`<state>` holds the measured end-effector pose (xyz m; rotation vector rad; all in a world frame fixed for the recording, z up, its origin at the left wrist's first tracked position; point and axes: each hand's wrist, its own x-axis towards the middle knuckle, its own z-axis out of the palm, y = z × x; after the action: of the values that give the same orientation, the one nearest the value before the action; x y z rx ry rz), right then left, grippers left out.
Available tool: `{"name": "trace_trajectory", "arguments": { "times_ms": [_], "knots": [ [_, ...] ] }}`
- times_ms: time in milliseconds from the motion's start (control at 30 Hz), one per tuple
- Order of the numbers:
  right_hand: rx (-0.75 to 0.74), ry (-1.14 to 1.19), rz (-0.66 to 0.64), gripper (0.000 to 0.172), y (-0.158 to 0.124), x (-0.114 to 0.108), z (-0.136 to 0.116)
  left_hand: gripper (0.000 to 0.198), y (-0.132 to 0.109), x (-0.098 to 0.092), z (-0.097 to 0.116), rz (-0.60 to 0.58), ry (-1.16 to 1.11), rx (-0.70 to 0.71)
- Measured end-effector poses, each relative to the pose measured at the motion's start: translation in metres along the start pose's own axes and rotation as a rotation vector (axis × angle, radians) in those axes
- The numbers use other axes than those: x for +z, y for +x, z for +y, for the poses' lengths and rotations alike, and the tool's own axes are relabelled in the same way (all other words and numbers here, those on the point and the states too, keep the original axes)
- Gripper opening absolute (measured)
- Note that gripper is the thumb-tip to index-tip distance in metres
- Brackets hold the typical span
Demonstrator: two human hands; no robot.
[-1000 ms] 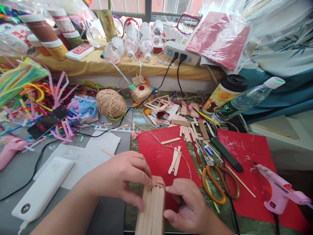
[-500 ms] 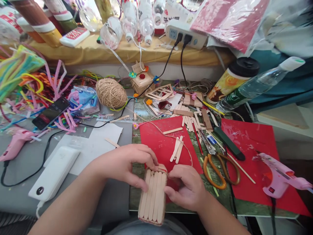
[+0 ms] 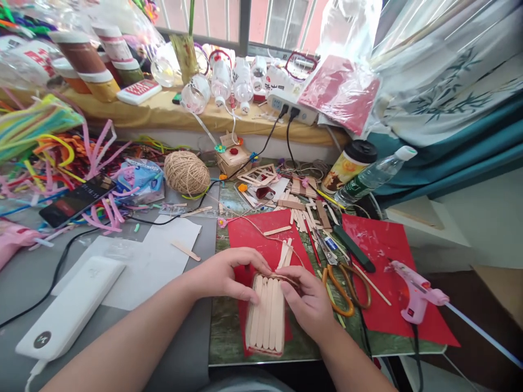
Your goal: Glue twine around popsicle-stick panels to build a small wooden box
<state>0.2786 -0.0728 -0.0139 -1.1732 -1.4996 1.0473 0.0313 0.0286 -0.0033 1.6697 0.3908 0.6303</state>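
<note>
A small box of wooden craft sticks lies between my hands at the near edge of the table, its flat stick face up. My left hand grips it at the upper left, thumb on the sticks and fingers at the far edge. At the upper right corner my right hand has thumb and fingers closed on the twine at the box's far edge. That twine runs back over a red sheet toward a ball of twine. Loose craft sticks lie just beyond my fingertips.
Orange-handled scissors and a pink glue gun lie to the right. A white power bank rests at left. Behind stand a bottle, a printed cup and a decorated stick box. Black cables cross the table.
My view has tilted up, showing more of the window. The box has moved slightly away from me. My right hand has come closer to my left at the box's far edge.
</note>
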Motion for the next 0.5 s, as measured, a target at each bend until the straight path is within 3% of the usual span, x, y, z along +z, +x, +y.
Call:
{"name": "trace_trajectory", "arguments": {
  "times_ms": [267,367,500],
  "knots": [
    [-0.041,-0.224,-0.033,0.013,0.021,-0.008,-0.031,0.048,-0.005,-0.002,0.006,0.026,0.027,-0.075],
    [0.005,-0.252,-0.094,0.012,0.029,-0.007,-0.036,0.045,-0.004,-0.003,0.007,0.034,0.019,-0.041],
    [0.074,-0.216,-0.129,0.011,0.033,-0.004,-0.033,0.015,0.000,0.000,0.012,0.045,0.006,-0.031]
  ]
}}
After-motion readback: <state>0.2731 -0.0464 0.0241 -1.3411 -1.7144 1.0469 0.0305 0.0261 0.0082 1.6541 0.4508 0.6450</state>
